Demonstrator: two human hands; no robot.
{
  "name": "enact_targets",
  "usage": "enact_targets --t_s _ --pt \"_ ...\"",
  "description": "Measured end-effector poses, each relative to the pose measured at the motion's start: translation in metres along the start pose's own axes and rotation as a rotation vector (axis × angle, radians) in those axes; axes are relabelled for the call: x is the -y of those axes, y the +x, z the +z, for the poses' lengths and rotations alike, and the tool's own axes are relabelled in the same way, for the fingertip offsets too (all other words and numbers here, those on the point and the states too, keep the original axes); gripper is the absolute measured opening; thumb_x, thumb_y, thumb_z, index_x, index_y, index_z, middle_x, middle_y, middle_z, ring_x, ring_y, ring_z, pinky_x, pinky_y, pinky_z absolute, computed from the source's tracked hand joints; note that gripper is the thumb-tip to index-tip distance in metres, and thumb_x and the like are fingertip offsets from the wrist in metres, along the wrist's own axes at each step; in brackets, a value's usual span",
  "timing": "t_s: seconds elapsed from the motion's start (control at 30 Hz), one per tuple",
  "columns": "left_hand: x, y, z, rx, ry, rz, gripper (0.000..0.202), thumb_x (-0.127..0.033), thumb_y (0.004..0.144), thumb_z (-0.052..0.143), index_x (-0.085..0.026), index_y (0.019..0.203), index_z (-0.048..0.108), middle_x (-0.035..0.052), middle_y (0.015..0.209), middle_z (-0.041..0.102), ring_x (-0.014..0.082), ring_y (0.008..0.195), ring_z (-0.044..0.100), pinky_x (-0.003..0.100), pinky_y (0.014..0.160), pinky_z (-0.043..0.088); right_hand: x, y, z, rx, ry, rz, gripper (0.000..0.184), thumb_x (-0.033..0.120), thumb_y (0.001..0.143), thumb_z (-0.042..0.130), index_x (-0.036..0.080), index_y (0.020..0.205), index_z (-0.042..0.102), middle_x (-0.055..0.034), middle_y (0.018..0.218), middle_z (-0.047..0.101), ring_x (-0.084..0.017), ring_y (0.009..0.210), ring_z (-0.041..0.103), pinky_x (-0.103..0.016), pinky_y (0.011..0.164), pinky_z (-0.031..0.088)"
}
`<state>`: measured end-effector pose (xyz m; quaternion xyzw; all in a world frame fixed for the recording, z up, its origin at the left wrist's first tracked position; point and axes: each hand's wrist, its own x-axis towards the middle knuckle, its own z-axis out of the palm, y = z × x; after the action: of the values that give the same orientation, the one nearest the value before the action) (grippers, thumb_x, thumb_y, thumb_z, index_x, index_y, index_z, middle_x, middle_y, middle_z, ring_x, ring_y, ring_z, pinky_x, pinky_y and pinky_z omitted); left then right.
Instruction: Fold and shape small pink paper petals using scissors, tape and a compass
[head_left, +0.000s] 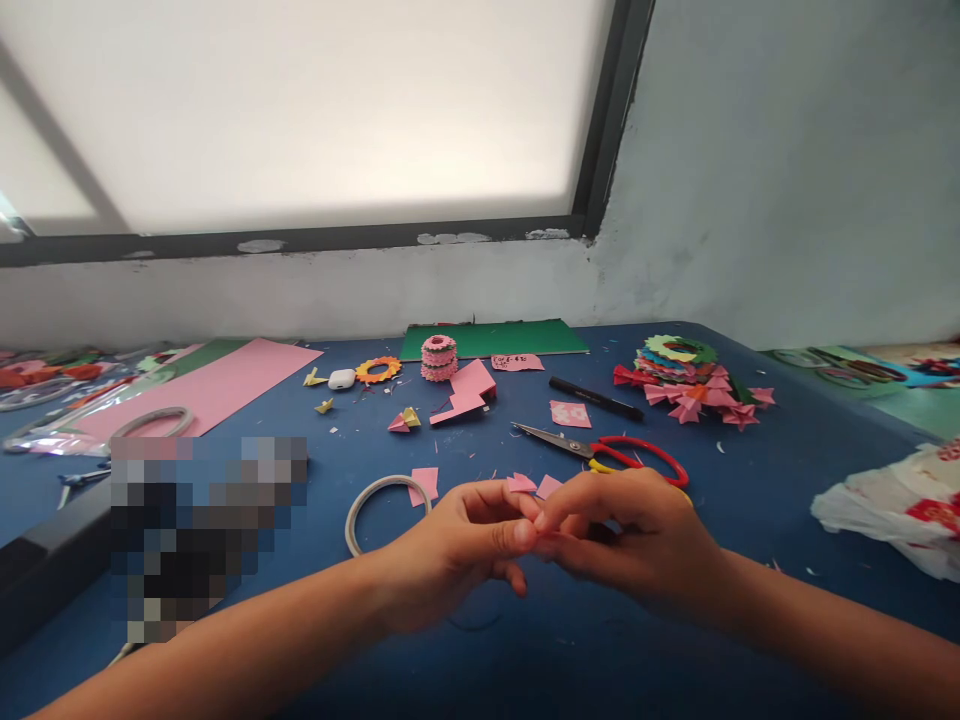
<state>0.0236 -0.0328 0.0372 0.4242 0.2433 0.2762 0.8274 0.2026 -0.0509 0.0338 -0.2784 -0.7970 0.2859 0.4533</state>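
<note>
My left hand (457, 545) and my right hand (630, 535) meet over the blue table (750, 470), fingertips pinched together on a small pink paper piece (534, 487) that is mostly hidden by the fingers. Just behind the hands lie red-handled scissors (607, 450) and small pink paper scraps (424, 484). A grey ring (367, 500) lies left of my left hand.
Farther back are a pink sheet (217, 385), a green sheet (495, 338), a stack of pink paper rings (439, 357), an orange paper ring (378, 369), a black marker (595, 398), a pile of coloured folded shapes (694, 380). A white plastic bag (900, 505) lies right.
</note>
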Motion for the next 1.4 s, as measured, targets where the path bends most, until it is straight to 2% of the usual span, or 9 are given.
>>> enact_targets --t_s 0.3,0.43,0.6,0.8,0.93,1.0,1.13,1.27,1.4 --pt "0.002 0.001 -0.004 0.062 0.040 0.001 0.031 -0.034 0.057 0.083 -0.014 0.073 0.067 0.0023 0.076 0.061 0.0094 0.065 0.055 0.018 0.054 0.044 0.004 0.000 -0.009 0.128 -0.137 -0.018 0.006 0.026 0.085 0.057 0.024 0.088 0.062 0.0027 0.061 0.068 -0.006 0.046 0.054 -0.015 0.041 0.039" --pt "0.002 0.000 -0.004 0.050 0.074 -0.019 0.038 -0.038 0.054 0.084 -0.015 0.079 0.068 0.0029 0.077 0.059 0.0121 0.072 0.054 0.018 0.054 0.045 0.006 0.001 -0.010 0.073 -0.101 -0.022 0.011 0.029 0.086 0.056 0.022 0.089 0.064 0.0021 0.057 0.066 -0.007 0.044 0.055 -0.017 0.041 0.040" --pt "0.004 0.001 -0.006 0.059 0.085 -0.024 0.037 -0.038 0.055 0.084 -0.014 0.079 0.068 0.0044 0.081 0.060 0.0126 0.073 0.054 0.019 0.056 0.044 0.006 0.003 -0.008 0.094 -0.181 -0.131 0.013 0.019 0.083 0.058 0.027 0.089 0.066 0.0052 0.060 0.069 -0.004 0.041 0.052 -0.016 0.042 0.038" --pt "0.004 0.001 -0.004 0.074 0.114 -0.020 0.033 -0.037 0.056 0.083 -0.014 0.074 0.067 0.0014 0.073 0.060 0.0096 0.063 0.054 0.019 0.055 0.042 0.007 -0.001 -0.004 0.082 -0.297 -0.175 0.012 0.014 0.078 0.054 0.026 0.082 0.056 0.0079 0.053 0.062 -0.005 0.040 0.048 -0.017 0.042 0.037" --pt "0.005 0.002 -0.003 0.059 0.102 -0.019 0.037 -0.039 0.053 0.084 -0.014 0.076 0.067 0.0015 0.071 0.059 0.0111 0.066 0.054 0.019 0.054 0.043 0.013 0.001 -0.009 0.126 -0.335 -0.200 0.015 0.010 0.071 0.052 0.025 0.075 0.051 0.0072 0.051 0.058 -0.006 0.040 0.047 -0.017 0.041 0.037" --pt "0.005 0.003 -0.005 0.033 0.118 0.017 0.037 -0.043 0.056 0.081 -0.014 0.076 0.067 0.0028 0.076 0.059 0.0124 0.069 0.055 0.019 0.054 0.043 0.015 0.004 -0.013 0.086 -0.274 -0.160 0.014 0.010 0.071 0.049 0.024 0.073 0.048 0.0057 0.052 0.056 -0.007 0.042 0.048 -0.018 0.041 0.039" --pt "0.004 0.001 -0.004 -0.018 0.275 0.069 0.023 -0.035 0.068 0.075 -0.015 0.076 0.066 0.0021 0.078 0.059 0.0107 0.066 0.053 0.021 0.058 0.042 0.010 0.010 -0.018 -0.154 -0.143 0.070 0.007 0.017 0.080 0.050 0.023 0.078 0.047 0.0034 0.064 0.056 -0.009 0.053 0.054 -0.019 0.047 0.045" --pt "-0.003 -0.004 0.002 -0.044 0.542 0.106 0.012 -0.028 0.075 0.069 -0.016 0.077 0.064 0.0000 0.075 0.059 0.0111 0.067 0.051 0.023 0.064 0.041 0.004 0.013 -0.016 -0.053 -0.060 0.210 0.012 0.025 0.079 0.060 0.022 0.086 0.051 -0.0018 0.085 0.062 -0.013 0.073 0.062 -0.025 0.061 0.053" --pt "-0.008 -0.008 0.005 -0.085 0.735 0.166 0.014 -0.032 0.079 0.063 -0.017 0.080 0.064 0.0010 0.078 0.061 0.0134 0.072 0.054 0.025 0.068 0.042 0.007 0.014 -0.015 0.022 0.087 0.354 0.015 0.028 0.081 0.060 0.021 0.088 0.050 -0.0038 0.092 0.065 -0.014 0.078 0.064 -0.027 0.066 0.055"
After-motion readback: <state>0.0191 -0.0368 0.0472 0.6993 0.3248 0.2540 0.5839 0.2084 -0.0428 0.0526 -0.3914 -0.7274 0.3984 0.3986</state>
